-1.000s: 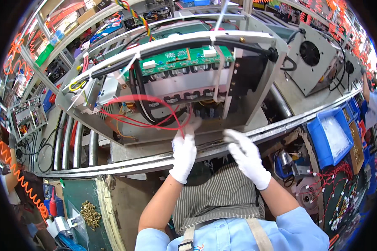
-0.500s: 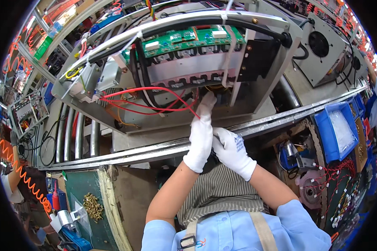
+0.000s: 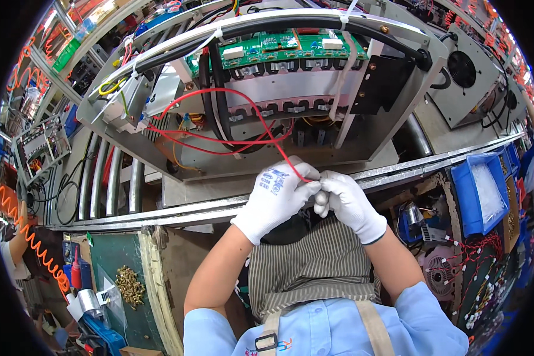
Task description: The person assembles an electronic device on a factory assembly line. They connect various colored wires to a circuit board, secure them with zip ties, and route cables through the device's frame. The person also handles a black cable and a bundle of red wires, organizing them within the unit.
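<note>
A long red wire [image 3: 228,91] loops out of a grey metal chassis [image 3: 406,115] and runs down to my hands in front of it. My left hand [image 3: 276,193], in a white knit glove, is closed on the wire near its end. My right hand [image 3: 351,204], gloved the same way, has its fingers pinched together against the left fingertips. What the right fingers hold, and the wire's tip, are hidden there. Inside the chassis are a green circuit board [image 3: 273,44], thick black cables and more red wires.
The chassis stands on a roller conveyor with a metal rail [image 3: 178,215] at its front. A grey housing with a fan [image 3: 461,68] sits at the right. Blue bins [image 3: 479,193] are at the lower right. Brass fasteners [image 3: 129,288] lie on a green surface at the lower left.
My left hand has come out of the chassis toward me, with the red wire in it, and now meets my right hand. The right hand has moved slightly right. The chassis appears shifted right in view.
</note>
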Tool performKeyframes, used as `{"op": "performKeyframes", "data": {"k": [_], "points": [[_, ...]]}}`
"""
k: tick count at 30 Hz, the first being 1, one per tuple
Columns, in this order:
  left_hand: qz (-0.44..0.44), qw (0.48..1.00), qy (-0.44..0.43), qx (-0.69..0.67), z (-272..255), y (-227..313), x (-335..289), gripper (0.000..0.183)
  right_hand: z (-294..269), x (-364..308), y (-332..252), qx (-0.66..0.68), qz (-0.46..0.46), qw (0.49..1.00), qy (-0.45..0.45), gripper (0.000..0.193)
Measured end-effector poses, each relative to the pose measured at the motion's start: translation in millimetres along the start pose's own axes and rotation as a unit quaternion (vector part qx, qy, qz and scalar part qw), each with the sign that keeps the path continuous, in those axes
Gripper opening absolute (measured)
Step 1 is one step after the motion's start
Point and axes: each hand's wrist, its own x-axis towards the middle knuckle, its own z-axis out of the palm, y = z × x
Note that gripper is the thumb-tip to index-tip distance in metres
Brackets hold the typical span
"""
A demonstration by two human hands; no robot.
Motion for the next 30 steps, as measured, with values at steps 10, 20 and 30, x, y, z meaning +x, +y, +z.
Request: {"op": "performKeyframes", "data": {"k": [10,20,30], "points": [[-0.035,0.952,0.148,0.266,8,-80,52,0.023,-13,-25,-43,-0.152,-0.335,0.864,0.344,0.027],[0.015,0.974,0.143,0.175,4,-123,102,0.038,-22,-10,-53,-0.303,-0.434,0.77,0.356,0.063],[-0.042,0.963,0.092,0.25,2,-117,110,0.045,-22,-9,-51,-0.404,-0.348,0.751,0.389,0.067]]}}
